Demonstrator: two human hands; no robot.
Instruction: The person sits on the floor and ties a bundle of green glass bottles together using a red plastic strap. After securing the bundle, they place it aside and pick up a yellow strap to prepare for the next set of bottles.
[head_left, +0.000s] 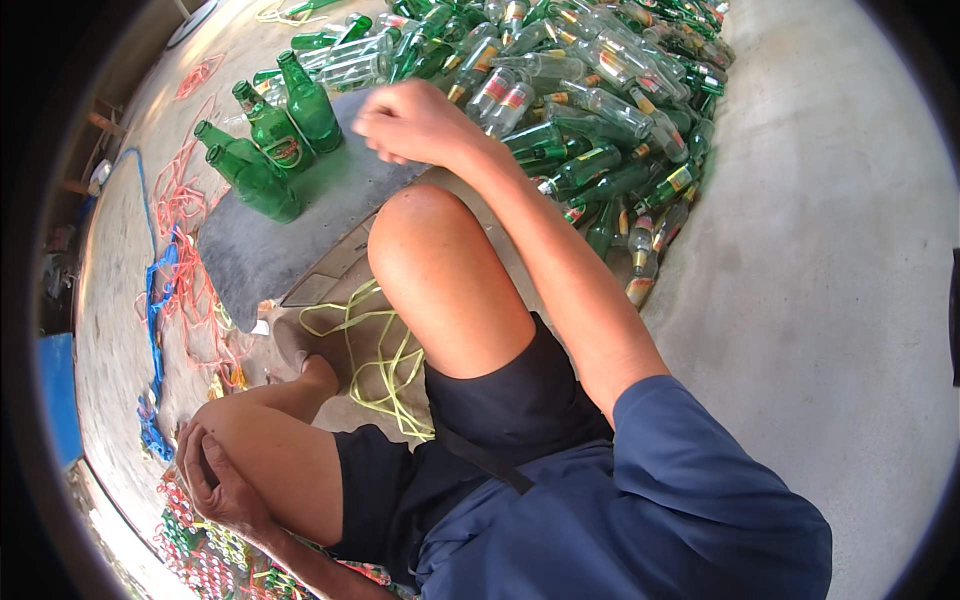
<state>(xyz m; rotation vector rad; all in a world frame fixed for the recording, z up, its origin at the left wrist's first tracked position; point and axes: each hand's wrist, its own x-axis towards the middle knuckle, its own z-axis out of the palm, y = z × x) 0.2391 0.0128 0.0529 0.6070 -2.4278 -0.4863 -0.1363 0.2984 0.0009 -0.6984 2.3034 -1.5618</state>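
Note:
My right hand (409, 124), blurred, is above the far right part of a low grey-topped board (330, 191). Its fingers curl inward, and I see nothing in them. Several green glass bottles stand upright on the board to its left. The nearest to the hand is a tall green bottle (313, 109); beside it is a green bottle with an oval label (277, 135). Another green bottle (255, 187) stands closer to me. My left hand (217, 480) rests on my left knee, fingers spread and holding nothing.
A large heap of green and clear glass bottles (592, 105) lies beyond the board, against a grey concrete wall (810, 262). Yellow strapping (382, 382) lies by my foot. Tangled pink twine (184, 300) and a blue strap (152, 322) lie at left. Bundled bottles (202, 555) are at lower left.

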